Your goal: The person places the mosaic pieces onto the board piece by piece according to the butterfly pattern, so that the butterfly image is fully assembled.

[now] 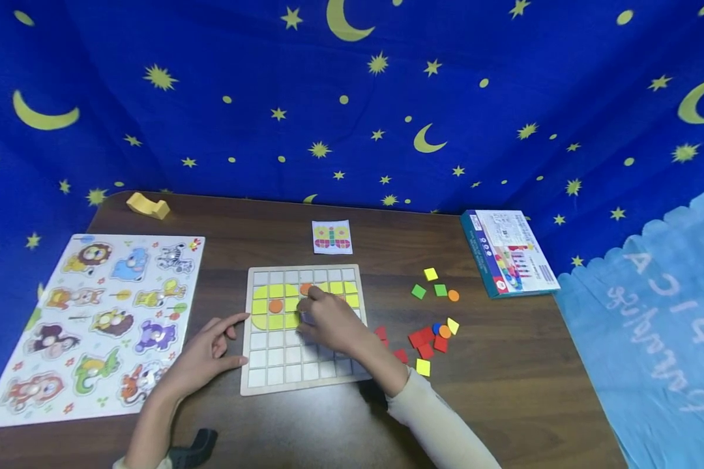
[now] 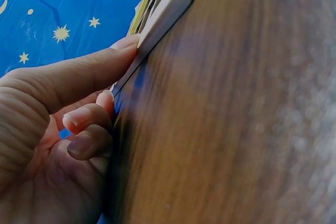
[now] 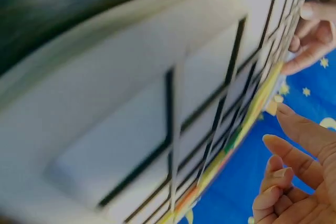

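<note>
A square wooden grid board (image 1: 293,385) lies on the table, with yellow tiles (image 1: 276,290) and orange round tiles (image 1: 276,305) in its upper rows. At the board's left edge, my left hand (image 1: 211,348) touches the rim with index finger and thumb apart. In the left wrist view, its thumb (image 2: 100,72) presses the rim while other fingers bend loosely. My right hand (image 1: 331,319) hovers over the board's middle and hides some squares. The right wrist view shows a gap between its thumb and index finger (image 3: 294,153), with no tile visible there.
Loose red tiles (image 1: 421,337), green tiles (image 1: 418,291) and other coloured pieces lie right of the board. Behind it is a butterfly pattern card (image 1: 331,237). An animal puzzle (image 1: 123,312) lies left, a box (image 1: 513,254) back right, a yellow wooden block (image 1: 146,205) back left.
</note>
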The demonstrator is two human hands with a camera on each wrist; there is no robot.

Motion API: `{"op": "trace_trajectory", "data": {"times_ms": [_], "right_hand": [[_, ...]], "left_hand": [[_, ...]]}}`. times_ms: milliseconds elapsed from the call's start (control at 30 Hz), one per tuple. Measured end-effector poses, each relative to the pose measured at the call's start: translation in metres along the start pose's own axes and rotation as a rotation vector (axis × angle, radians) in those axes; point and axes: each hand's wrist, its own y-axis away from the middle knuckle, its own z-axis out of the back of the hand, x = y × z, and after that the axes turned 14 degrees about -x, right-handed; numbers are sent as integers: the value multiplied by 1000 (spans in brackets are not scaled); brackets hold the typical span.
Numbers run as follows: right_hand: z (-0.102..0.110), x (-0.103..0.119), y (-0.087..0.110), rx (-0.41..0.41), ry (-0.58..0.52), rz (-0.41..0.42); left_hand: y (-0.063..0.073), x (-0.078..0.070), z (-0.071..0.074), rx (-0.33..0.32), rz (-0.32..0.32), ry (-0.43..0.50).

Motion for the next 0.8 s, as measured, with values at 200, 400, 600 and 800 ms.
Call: {"op": "trace_trajectory", "data": {"times_ms": [200,400,600,800], "right_hand": [[16,-27,13,-60,-35,-97],[31,-69,32,-92,-29,-267],[46,-116,56,-131,77,-406],[54,-146,75,-128,120,-469]], "left_hand": [[0,0,1,12,8,20],[0,0,0,18,14,36],[1,0,0,11,1,32],[0,1,0,18,9,27]]}}
